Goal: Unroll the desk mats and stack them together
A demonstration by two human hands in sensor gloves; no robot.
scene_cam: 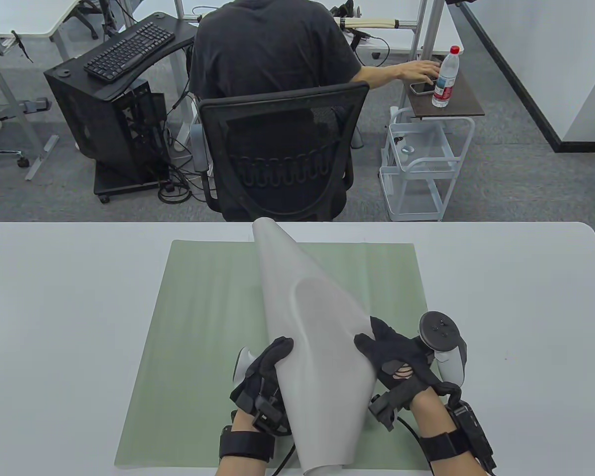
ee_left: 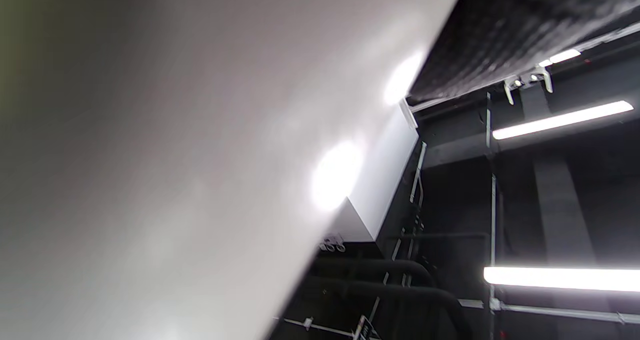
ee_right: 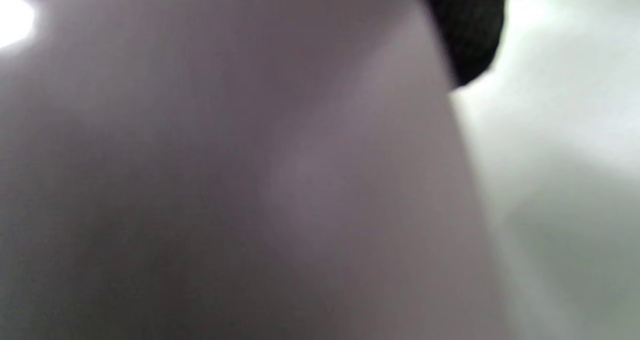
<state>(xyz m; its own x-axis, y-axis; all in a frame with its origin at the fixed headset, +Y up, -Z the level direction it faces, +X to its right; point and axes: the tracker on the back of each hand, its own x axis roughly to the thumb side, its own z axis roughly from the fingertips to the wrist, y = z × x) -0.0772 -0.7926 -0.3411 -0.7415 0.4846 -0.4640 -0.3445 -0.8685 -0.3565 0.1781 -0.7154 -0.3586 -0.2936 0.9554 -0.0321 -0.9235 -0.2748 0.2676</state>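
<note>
Grey mat point(scene_cam: 317, 337), lower centre, is limp and light; left hand point(scene_cam: 265, 377) and right hand point(scene_cam: 396, 362) grip its side edges above green mat point(scene_cam: 198, 322).

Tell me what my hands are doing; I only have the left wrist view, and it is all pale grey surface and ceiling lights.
Observer: Both hands hold a grey mat that is still curled, raised over the table. The left hand grips its left edge.
Operator: Report the right hand.
Observer: The right hand grips the mat's right edge, about level with the left.
Operator: Say what lies underneath.
Observer: A green mat lies flat and unrolled on the table, directly below the grey one.
Operator: Give me the grey mat's far end.
Observer: It rises to a curled point near the green mat's far edge; its near end hangs toward you.
</note>
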